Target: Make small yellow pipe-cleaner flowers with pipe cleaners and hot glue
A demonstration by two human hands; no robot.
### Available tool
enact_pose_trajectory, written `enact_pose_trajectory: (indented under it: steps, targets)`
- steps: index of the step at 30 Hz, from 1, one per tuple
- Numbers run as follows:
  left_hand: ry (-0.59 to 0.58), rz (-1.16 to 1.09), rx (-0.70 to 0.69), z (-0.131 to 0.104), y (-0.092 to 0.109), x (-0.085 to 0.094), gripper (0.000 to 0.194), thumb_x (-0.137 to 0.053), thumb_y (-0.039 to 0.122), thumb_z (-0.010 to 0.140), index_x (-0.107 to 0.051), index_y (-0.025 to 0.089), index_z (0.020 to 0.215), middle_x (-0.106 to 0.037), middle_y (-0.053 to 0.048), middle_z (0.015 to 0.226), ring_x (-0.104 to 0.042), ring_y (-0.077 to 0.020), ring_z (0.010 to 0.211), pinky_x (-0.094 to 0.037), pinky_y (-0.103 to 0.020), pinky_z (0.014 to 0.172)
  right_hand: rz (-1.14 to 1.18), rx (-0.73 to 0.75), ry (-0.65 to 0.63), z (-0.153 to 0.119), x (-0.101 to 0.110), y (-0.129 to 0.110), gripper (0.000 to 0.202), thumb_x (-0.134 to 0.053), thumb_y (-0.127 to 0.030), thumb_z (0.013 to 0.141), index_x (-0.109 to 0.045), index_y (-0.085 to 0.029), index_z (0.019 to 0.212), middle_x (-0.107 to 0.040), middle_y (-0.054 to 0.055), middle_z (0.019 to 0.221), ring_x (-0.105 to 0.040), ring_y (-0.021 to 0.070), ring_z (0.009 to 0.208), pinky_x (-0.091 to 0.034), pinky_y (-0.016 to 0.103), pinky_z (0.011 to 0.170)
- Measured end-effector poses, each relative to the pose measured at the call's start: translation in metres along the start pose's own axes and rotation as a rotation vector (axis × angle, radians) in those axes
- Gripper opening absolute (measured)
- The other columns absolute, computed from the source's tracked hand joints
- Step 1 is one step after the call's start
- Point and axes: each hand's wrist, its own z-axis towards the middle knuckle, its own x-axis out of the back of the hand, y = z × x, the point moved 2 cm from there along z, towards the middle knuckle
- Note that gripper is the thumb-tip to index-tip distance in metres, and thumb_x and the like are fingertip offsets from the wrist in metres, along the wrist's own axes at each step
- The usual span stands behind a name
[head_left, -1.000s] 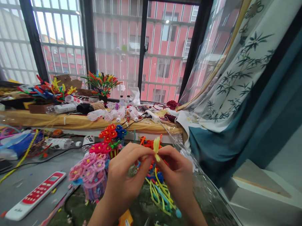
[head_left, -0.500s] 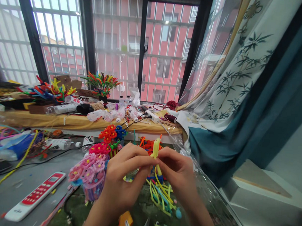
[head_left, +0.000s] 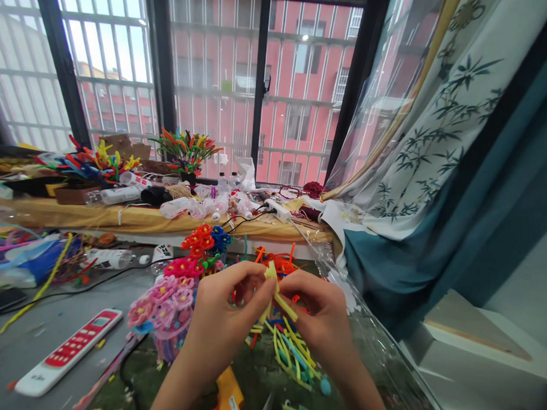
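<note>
My left hand [head_left: 233, 306] is closed, its thumb and forefinger pinching a pale yellow fuzzy strip [head_left: 287, 306] near the centre of the head view. My right hand [head_left: 316, 309] is closed on the same strip from the other side. One yellow end rises above the fingertips, and another part slants down toward the right palm. Beyond and below the hands lie loose yellow and teal stems [head_left: 289, 354]. Pink fuzzy flowers [head_left: 167, 303] in a purple holder stand left of my left hand, with red flowers [head_left: 198, 240] and blue flowers [head_left: 219, 239] behind them.
A white and red remote [head_left: 70, 352] lies at the left. An orange tool [head_left: 229, 396] and a pointed metal blade [head_left: 267, 408] are at the bottom edge. Plastic bottles [head_left: 176, 207] and a power strip [head_left: 277, 210] clutter the ledge. A black cable [head_left: 93, 286] crosses the grey surface.
The yellow strip has turned: its tall upright loop now shows as a shorter end, with a piece slanting down right. My left fingertips have shifted slightly left and up.
</note>
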Motion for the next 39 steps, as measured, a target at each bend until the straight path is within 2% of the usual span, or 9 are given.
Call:
enact_pose_trajectory:
  steps: [4,7,10,13,16,25,29,33,39]
  targets:
    - [-0.035,-0.095,0.087,-0.001,-0.003,0.000,0.015,-0.061,0.028,0.085,-0.070,0.017,0.079,-0.067,0.001,0.066,-0.057,-0.0118,0.058,-0.044,-0.019,0.054,0.090,-0.038,0.066,-0.002,-0.002,0.002,0.006,-0.075,-0.024,0.079,-0.076,-0.021,0.075,-0.068,0.001,0.069,-0.059,0.0151,0.063,-0.045,0.025,0.059]
    - [0.005,-0.085,0.114,0.000,-0.006,-0.001,0.014,-0.062,0.029,0.083,-0.068,0.017,0.077,-0.064,0.002,0.062,-0.055,-0.0116,0.056,-0.042,-0.019,0.052,0.047,-0.064,0.059,0.001,-0.002,0.003,0.007,-0.076,-0.026,0.079,-0.077,-0.020,0.077,-0.070,0.002,0.070,-0.060,0.0157,0.065,-0.045,0.025,0.060]
    - [0.026,-0.020,0.114,0.003,-0.009,-0.001,0.015,-0.061,0.029,0.082,-0.067,0.017,0.075,-0.058,0.003,0.058,-0.050,-0.0110,0.054,-0.039,-0.020,0.050,-0.012,-0.083,0.008,0.003,0.000,0.003,0.014,-0.068,-0.030,0.086,-0.078,-0.020,0.083,-0.072,0.004,0.078,-0.064,0.0182,0.072,-0.048,0.028,0.066]
    - [-0.024,0.097,0.055,0.004,-0.008,-0.002,0.015,-0.059,0.025,0.082,-0.067,0.016,0.072,-0.056,0.004,0.055,-0.046,-0.0095,0.050,-0.036,-0.020,0.049,-0.063,-0.086,-0.009,0.004,0.003,0.002,0.019,-0.062,-0.033,0.091,-0.076,-0.021,0.092,-0.073,0.005,0.086,-0.066,0.0196,0.078,-0.050,0.031,0.071]
    - [-0.060,0.180,-0.038,0.004,-0.005,-0.004,0.016,-0.057,0.020,0.081,-0.065,0.016,0.068,-0.055,0.005,0.053,-0.045,-0.0083,0.048,-0.034,-0.019,0.047,-0.113,-0.073,-0.008,0.003,0.004,0.001,0.017,-0.067,-0.034,0.088,-0.074,-0.021,0.094,-0.072,0.004,0.083,-0.065,0.0187,0.074,-0.050,0.030,0.068]
    - [-0.044,0.252,-0.111,0.000,-0.003,-0.006,0.021,-0.057,0.021,0.084,-0.063,0.016,0.065,-0.056,0.004,0.053,-0.047,-0.0078,0.047,-0.035,-0.019,0.048,-0.186,-0.041,0.067,0.003,0.007,-0.003,0.010,-0.068,-0.027,0.086,-0.072,-0.019,0.080,-0.072,0.002,0.076,-0.063,0.0160,0.068,-0.050,0.027,0.063]
    - [0.004,0.164,-0.031,0.000,-0.003,-0.005,0.019,-0.059,0.022,0.083,-0.063,0.017,0.065,-0.056,0.005,0.052,-0.047,-0.0083,0.047,-0.035,-0.019,0.048,-0.084,-0.134,0.138,0.002,0.005,-0.001,0.006,-0.067,-0.023,0.081,-0.069,-0.019,0.078,-0.070,0.000,0.071,-0.062,0.0142,0.063,-0.050,0.026,0.061]
    - [0.043,-0.055,0.106,0.001,-0.005,-0.004,0.017,-0.060,0.027,0.081,-0.064,0.017,0.069,-0.059,0.003,0.057,-0.051,-0.0100,0.051,-0.038,-0.019,0.048,0.147,-0.240,0.187,0.002,0.002,0.003,0.004,-0.069,-0.022,0.077,-0.066,-0.019,0.078,-0.068,-0.002,0.068,-0.062,0.0124,0.059,-0.052,0.023,0.057]
    - [0.061,-0.371,0.238,0.002,-0.008,-0.010,0.012,-0.066,0.025,0.077,-0.064,0.016,0.069,-0.055,0.006,0.055,-0.045,-0.0072,0.049,-0.034,-0.017,0.045,0.449,-0.251,0.201,0.005,-0.001,0.012,0.010,-0.075,-0.024,0.076,-0.067,-0.019,0.076,-0.069,-0.004,0.068,-0.063,0.0087,0.060,-0.054,0.017,0.060]
